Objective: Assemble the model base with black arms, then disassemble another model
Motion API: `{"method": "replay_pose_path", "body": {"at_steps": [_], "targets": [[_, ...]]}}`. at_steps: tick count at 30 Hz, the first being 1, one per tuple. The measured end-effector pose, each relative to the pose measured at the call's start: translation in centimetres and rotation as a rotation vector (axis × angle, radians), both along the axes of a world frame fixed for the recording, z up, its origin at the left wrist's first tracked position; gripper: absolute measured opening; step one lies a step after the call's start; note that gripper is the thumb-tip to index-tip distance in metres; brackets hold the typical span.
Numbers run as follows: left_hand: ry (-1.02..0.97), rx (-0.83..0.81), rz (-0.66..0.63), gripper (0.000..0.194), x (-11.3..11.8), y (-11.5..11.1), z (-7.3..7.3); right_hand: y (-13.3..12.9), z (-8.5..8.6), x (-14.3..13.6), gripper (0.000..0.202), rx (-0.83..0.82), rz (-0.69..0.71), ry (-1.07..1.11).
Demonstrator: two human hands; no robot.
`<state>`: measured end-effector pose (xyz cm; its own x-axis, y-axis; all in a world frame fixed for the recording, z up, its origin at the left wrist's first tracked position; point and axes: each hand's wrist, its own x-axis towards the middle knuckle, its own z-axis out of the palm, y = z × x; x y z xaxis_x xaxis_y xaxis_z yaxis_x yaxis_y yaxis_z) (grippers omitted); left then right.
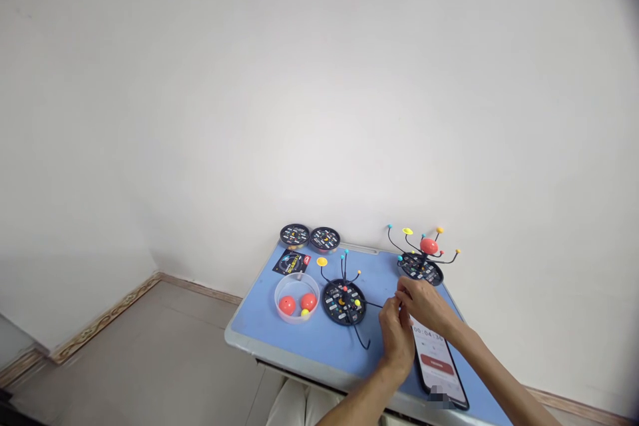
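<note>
A partly built solar system model stands on the blue table, with a round black base and thin black arms. Small coloured balls and a yellow ringed planet tip several arms; one bent arm at the front has a bare end. Another black arm runs right into my left hand, whose fingers are closed around its end. My right hand meets it there, fingertips pinched together. Whatever lies between those fingertips is hidden.
A clear round tub holds two red balls and a yellow one. Behind it lie a dark printed card and two black discs. Another model with a red ball stands back right. A phone showing a timer lies beneath my hands.
</note>
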<state>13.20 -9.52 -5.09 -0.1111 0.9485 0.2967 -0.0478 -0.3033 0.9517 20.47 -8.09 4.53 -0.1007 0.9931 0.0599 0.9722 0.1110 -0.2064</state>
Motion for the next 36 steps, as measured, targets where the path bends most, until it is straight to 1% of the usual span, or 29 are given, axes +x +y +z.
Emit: {"method": "replay_pose_path", "body": {"at_steps": [4,6,7,9,10,11,13,15,18,20,22,24,25,27,31,34,36], "targets": [[-0.176,-0.086,-0.023,0.036,0.2,0.5,-0.9,-0.3,-0.1,0.5,0.026,-0.028,0.157,-0.005],[-0.232,-0.106,-0.032,0.039,0.1,0.7,-1.1,-0.4,-0.1,0.8,0.03,-0.013,0.211,0.02],[-0.246,-0.105,-0.038,0.039,0.1,0.7,-1.2,-0.4,-0.1,0.8,0.03,-0.003,0.21,0.038],[-0.25,-0.084,-0.05,0.037,0.0,0.7,-1.3,-0.5,-0.1,0.8,0.022,0.003,0.152,0.053],[-0.245,-0.07,-0.048,0.036,0.0,0.6,-1.4,-0.5,-0.1,0.8,0.018,-0.008,0.11,0.036],[-0.235,-0.053,-0.043,0.035,-0.1,0.6,-1.4,-0.5,-0.1,0.7,0.018,-0.02,0.075,0.003],[-0.199,-0.018,-0.028,0.031,-0.1,0.6,-1.6,-0.5,-0.1,0.5,0.025,-0.033,0.057,-0.065],[-0.148,0.002,-0.016,0.029,-0.1,0.6,-1.9,-0.5,-0.1,0.4,0.025,-0.026,0.114,-0.083],[-0.091,-0.003,0.008,0.031,-0.1,0.7,-2.2,-0.4,-0.1,0.6,0.025,-0.018,0.21,-0.047],[-0.07,-0.004,0.018,0.031,-0.1,0.7,-2.3,-0.4,-0.1,0.7,0.027,-0.01,0.226,-0.007],[-0.051,0.011,0.019,0.029,-0.1,0.7,-2.3,-0.4,-0.1,0.7,0.023,-0.008,0.187,0.011],[-0.037,0.033,0.016,0.029,-0.2,0.6,-2.2,-0.5,-0.1,0.6,0.02,-0.034,0.126,-0.038],[-0.029,0.046,0.011,0.029,-0.2,0.6,-2.1,-0.5,-0.1,0.6,0.022,-0.049,0.106,-0.076],[-0.005,0.065,0.002,0.03,-0.3,0.5,-2.0,-0.5,0.0,0.6,0.026,-0.058,0.118,-0.123],[0.071,0.06,0.001,0.034,-0.8,0.3,-1.5,-0.4,0.5,1.0,0.024,0.065,0.198,-0.037],[0.091,0.045,0.003,0.035,-1.0,0.1,-1.3,-0.4,1.4,1.4,0.023,0.163,0.199,0.052],[0.076,0.025,0.006,0.033,-1.1,-0.1,-1.3,-0.7,2.1,1.5,0.022,0.183,0.179,0.106]]}}
